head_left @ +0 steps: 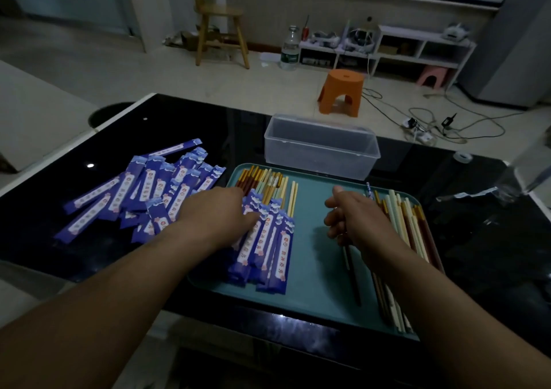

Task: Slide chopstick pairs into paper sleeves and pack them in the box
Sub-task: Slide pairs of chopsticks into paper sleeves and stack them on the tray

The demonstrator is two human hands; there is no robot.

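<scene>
A teal tray (316, 269) lies on the black table. On its left side sit several chopstick pairs in blue paper sleeves (268, 248), and my left hand (217, 215) rests on them with fingers reaching across. My right hand (354, 224) grips a dark chopstick pair (353, 278) that sticks out toward me below the fist. Loose chopsticks (408, 239) lie along the tray's right side. Empty blue sleeves (143, 194) are heaped on the table left of the tray. A clear plastic box (320, 147) stands empty behind the tray.
The black glass table (492, 239) ends near me and at the left in a white rim. Crumpled clear plastic wrap (507, 185) and a tape roll (462, 157) lie at the right. An orange stool (341, 91), cables and a shelf are on the floor beyond.
</scene>
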